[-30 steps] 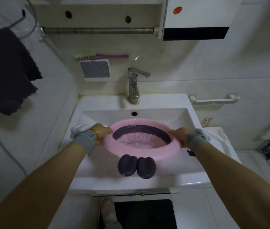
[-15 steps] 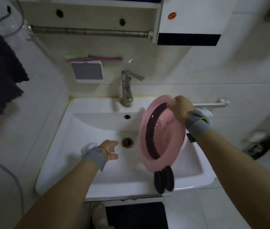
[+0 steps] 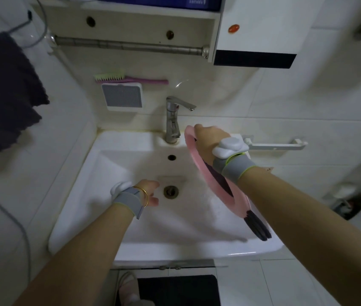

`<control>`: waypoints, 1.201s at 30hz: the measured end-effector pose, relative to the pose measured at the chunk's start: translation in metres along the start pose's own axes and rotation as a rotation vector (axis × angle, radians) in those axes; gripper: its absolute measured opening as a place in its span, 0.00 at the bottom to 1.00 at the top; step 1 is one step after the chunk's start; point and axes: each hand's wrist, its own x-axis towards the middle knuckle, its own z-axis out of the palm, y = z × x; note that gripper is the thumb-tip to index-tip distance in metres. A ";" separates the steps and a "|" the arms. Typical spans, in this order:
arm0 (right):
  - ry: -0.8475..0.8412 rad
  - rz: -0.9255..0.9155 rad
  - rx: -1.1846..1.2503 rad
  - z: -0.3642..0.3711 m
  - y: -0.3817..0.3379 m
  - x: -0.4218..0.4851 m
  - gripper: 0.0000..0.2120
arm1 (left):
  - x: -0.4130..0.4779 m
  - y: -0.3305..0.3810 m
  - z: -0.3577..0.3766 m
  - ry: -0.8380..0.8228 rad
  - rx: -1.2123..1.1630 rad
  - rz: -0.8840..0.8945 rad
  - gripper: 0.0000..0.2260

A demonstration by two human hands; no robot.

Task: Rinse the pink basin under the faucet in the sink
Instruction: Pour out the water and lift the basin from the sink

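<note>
The pink basin (image 3: 213,184), with a dark inner band and two dark lobes at its lower end, stands tipped almost on edge over the right side of the white sink (image 3: 131,217). My right hand (image 3: 208,140) grips its upper rim, just right of the chrome faucet (image 3: 172,120). No water stream shows at the spout. My left hand (image 3: 150,193) hangs free inside the sink beside the drain (image 3: 171,191), fingers loosely bent and holding nothing.
A dark towel (image 3: 5,91) hangs at the left wall. A brush with a pink handle (image 3: 128,79) lies on a wall-mounted box above the faucet. A white rail (image 3: 274,145) is fixed right of the sink, a cabinet (image 3: 252,29) overhead.
The basin went from level, held by both hands, to steeply tipped in my right hand alone and farther right. My left hand let go and dropped beside the drain.
</note>
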 end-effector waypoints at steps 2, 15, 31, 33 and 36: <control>0.006 -0.025 -0.024 0.007 -0.004 0.000 0.09 | -0.003 0.003 0.003 -0.015 -0.045 -0.016 0.22; 0.015 -0.070 -0.018 0.011 0.007 0.002 0.10 | -0.016 0.020 0.024 -0.066 -0.036 -0.003 0.23; 0.100 -0.083 0.006 0.009 0.027 0.002 0.10 | -0.021 0.031 0.050 -0.108 0.053 -0.002 0.22; 0.087 -0.110 0.000 0.004 0.028 -0.002 0.10 | -0.021 0.032 0.052 -0.101 0.048 -0.009 0.22; 0.054 -0.089 0.031 -0.004 0.028 -0.008 0.11 | -0.022 0.031 0.055 -0.115 0.053 -0.028 0.22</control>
